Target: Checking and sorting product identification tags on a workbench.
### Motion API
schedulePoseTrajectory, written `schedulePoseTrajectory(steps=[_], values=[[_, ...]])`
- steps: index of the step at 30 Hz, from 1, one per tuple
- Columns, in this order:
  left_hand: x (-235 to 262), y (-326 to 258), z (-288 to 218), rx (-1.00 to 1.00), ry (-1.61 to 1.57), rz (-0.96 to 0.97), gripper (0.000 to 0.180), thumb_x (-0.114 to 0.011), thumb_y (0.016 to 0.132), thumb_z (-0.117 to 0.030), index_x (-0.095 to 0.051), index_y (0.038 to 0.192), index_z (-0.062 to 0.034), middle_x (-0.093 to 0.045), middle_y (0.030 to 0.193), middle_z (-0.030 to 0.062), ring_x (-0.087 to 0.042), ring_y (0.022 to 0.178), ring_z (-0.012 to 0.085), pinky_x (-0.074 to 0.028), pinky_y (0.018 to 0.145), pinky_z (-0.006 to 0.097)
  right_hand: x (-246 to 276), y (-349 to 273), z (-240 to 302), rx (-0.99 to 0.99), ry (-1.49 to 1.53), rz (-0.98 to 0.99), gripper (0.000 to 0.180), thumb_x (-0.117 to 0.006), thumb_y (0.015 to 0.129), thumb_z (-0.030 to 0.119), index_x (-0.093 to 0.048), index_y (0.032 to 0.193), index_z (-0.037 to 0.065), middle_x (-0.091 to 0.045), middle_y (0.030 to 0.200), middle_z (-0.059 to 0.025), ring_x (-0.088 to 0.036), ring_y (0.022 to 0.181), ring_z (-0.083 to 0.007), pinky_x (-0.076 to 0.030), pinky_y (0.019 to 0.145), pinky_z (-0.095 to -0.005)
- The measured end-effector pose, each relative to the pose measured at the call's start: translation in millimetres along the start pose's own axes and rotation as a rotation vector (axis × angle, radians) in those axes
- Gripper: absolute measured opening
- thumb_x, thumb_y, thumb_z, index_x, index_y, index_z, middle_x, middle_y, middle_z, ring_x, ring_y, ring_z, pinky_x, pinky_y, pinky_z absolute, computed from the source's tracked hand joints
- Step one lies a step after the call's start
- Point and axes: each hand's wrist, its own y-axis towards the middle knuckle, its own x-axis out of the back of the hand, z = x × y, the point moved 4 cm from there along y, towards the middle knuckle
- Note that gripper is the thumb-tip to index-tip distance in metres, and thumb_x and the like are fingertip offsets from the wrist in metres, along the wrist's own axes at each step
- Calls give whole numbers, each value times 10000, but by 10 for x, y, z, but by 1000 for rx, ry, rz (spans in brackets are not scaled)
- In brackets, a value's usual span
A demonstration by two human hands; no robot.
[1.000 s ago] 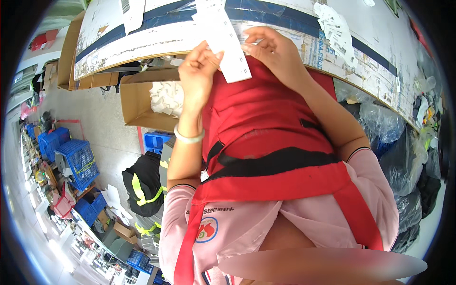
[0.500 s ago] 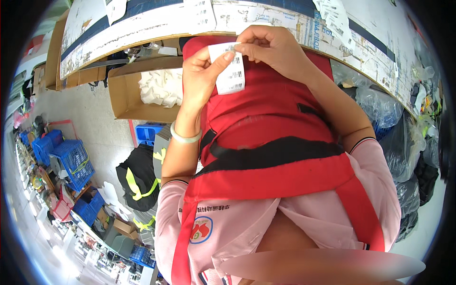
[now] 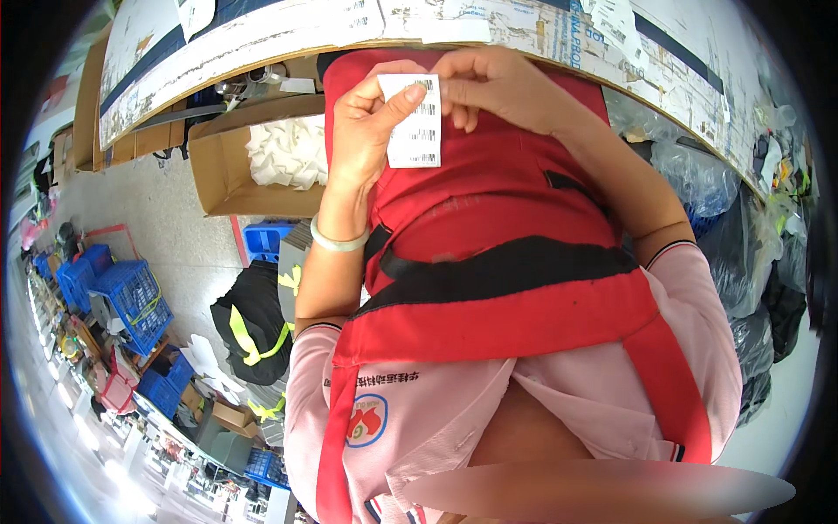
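A small white sheet of barcode labels [image 3: 414, 140] hangs upright in front of the red apron [image 3: 489, 175]. My left hand [image 3: 371, 122] grips its left side, the thumb lying across the printed face and the fingers behind. At the sheet's upper right edge is my right hand [image 3: 497, 92], with thumb and forefinger drawn together and the other fingers curled. Its fingertips meet the edge, partly hidden there.
Beyond my hands runs a worn white table edge [image 3: 515, 35] with more label sheets [image 3: 353, 22] on it. Left of me stands a cardboard box [image 3: 218, 179] with white scraps [image 3: 288, 153]. Blue crates [image 3: 131, 301] stand farther left; clear plastic bags [image 3: 698, 183] lie right.
The label sheet has turned straighter and shifted slightly left with my left hand. My right thumb has moved from the sheet's top corner to beside its right edge.
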Motion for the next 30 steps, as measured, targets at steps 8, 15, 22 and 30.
schedulePoseTrajectory(steps=[8,15,22,30], values=[[55,-41,71,31,50,24,159,-672,859,-56,-659,1010,-7,-658,846,15,-584,713,48,-467,613,186,92,-96,13,38,60,-107,215,-558,942,197,-627,1006,4,-608,779,-28,-591,655,-89,-500,619,-211],[20,-30,103,22,45,71,170,-669,859,-51,-653,1021,-2,-655,829,12,-584,692,46,-464,597,181,81,-86,-25,5,126,-65,209,-580,927,191,-630,988,-3,-609,770,-25,-585,649,-76,-489,604,-204],[-105,-75,82,86,-47,106,192,-672,851,-45,-644,1033,6,-678,841,58,-624,678,90,-497,602,211,-159,-115,-364,-179,454,-12,196,-594,903,190,-641,981,16,-617,757,-8,-565,626,-61,-469,573,-207],[42,-31,206,78,-12,-10,111,-716,816,-47,-681,912,-5,-689,790,49,-610,639,66,-474,564,191,82,-154,-115,-13,63,-213,224,-575,939,228,-642,979,18,-612,772,-5,-565,672,-63,-484,602,-201]])
